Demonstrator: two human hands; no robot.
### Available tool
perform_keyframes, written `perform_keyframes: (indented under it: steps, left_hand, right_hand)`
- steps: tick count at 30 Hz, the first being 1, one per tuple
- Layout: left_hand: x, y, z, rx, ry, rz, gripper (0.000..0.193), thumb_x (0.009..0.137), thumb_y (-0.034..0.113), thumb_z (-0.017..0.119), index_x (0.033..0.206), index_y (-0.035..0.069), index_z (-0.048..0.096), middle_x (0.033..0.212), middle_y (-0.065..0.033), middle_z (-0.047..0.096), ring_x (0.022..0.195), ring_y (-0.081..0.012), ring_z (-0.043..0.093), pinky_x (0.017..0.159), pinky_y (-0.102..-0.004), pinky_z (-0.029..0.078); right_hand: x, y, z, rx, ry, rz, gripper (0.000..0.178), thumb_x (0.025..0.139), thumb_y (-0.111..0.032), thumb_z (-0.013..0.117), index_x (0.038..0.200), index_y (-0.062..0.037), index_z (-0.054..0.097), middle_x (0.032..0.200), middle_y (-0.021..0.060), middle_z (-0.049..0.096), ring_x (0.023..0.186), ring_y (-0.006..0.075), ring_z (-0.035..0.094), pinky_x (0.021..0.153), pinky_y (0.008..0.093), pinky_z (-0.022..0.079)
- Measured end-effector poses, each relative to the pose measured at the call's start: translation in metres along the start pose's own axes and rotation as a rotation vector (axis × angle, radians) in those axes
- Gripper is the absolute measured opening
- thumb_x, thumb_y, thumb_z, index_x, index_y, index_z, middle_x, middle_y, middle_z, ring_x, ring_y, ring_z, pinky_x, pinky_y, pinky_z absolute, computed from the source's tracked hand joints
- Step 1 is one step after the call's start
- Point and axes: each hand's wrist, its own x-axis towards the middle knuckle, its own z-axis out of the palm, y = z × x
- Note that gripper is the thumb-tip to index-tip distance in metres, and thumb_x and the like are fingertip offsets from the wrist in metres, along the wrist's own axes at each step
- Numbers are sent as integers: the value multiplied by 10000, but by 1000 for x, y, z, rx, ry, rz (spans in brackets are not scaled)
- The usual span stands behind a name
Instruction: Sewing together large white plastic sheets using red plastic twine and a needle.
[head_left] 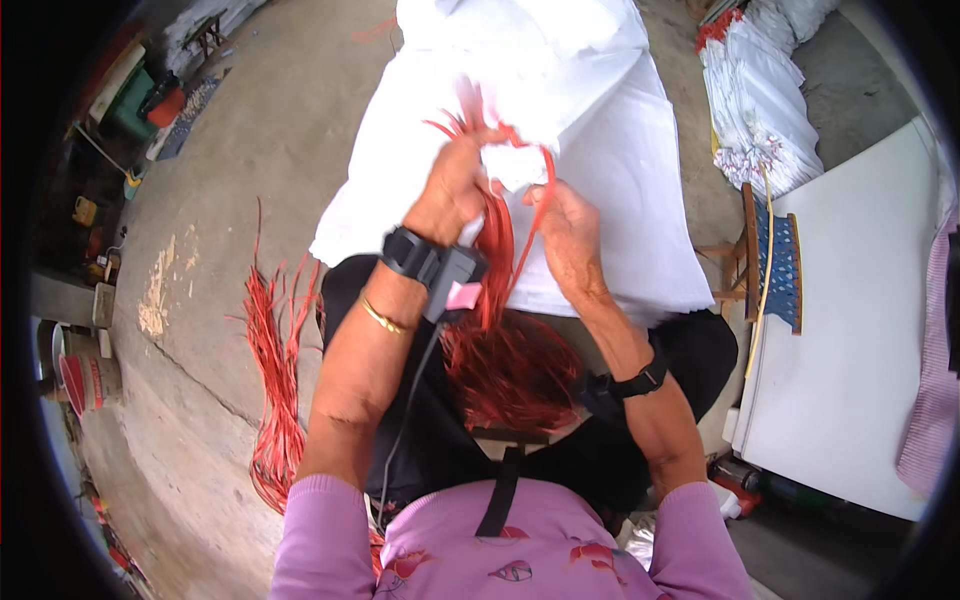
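My left hand (457,180) is closed around a bundle of red plastic strips (492,245), whose tops stick up past my fingers and whose lower ends hang between my knees. From the top of the bundle one red strip loops to the right, and my right hand (571,225) pinches it. A small bright white patch shows between my hands; I cannot tell whether it is a separate piece. Beneath both hands a large white woven sheet (630,210) covers my lap and stretches away in front. Motion blurs the strip tips.
Another heap of red strips (270,420) lies on the concrete floor at my left. To the right are a blue woven-seat stool (782,265), a white board (850,370) and a stack of folded white sacks (755,95). Buckets and tools line the far left.
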Motion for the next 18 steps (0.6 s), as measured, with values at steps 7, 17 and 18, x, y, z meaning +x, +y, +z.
perform_keyframes:
  steps: [7,17,18]
  left_hand:
    - [5,40,-22,-301,128,179,93,902,87,481,877,14,533,635,10,486,458,-75,394,390,-188,304]
    - [-25,-24,8,312,172,-33,122,858,107,582,821,-6,607,562,30,436,407,-84,326,375,-235,255]
    - [-18,-26,-2,236,175,45,115,856,101,580,838,-9,609,590,18,470,442,-93,379,409,-244,311]
  right_hand:
    - [-125,-27,-24,469,51,491,249,946,-225,476,788,-41,533,538,-58,343,424,14,247,379,188,171]
    - [-20,-50,-30,731,83,6,217,929,-159,454,743,-53,485,729,41,514,627,106,455,613,264,383]
    - [-41,-41,-31,664,13,101,227,923,-144,451,716,-54,476,696,30,491,581,100,417,570,247,361]
